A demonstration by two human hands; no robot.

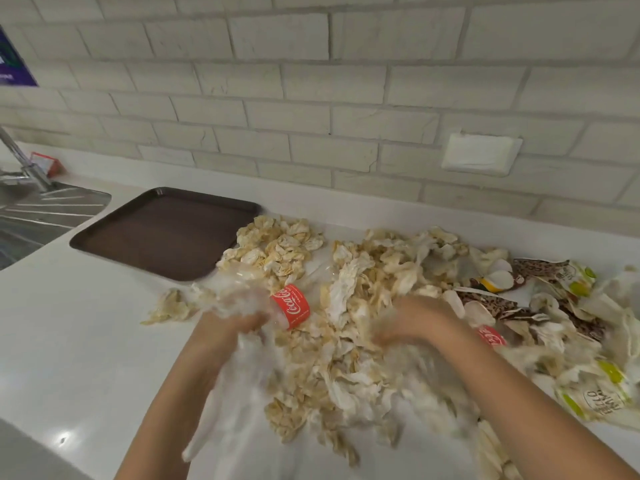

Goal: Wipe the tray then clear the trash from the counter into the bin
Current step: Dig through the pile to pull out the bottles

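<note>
A dark brown tray [166, 233] lies bare on the white counter [69, 334], left of the trash. A wide heap of crumpled, stained napkins [349, 362] covers the counter's middle and right. A crushed clear bottle with a red Coca-Cola label [291, 306] lies in the heap. My left hand [225, 329] grips a blurred sheet of clear plastic, perhaps a bag [228, 403], right beside that bottle. My right hand [419, 322] is blurred; its fingers curl down into the napkins. No bin is in view.
A second red-labelled bottle [491, 337] and printed wrappers [568, 278] lie at the right. A steel sink drainer [45, 213] and tap [24, 161] are at the far left. A tiled wall with a white socket plate [481, 154] backs the counter.
</note>
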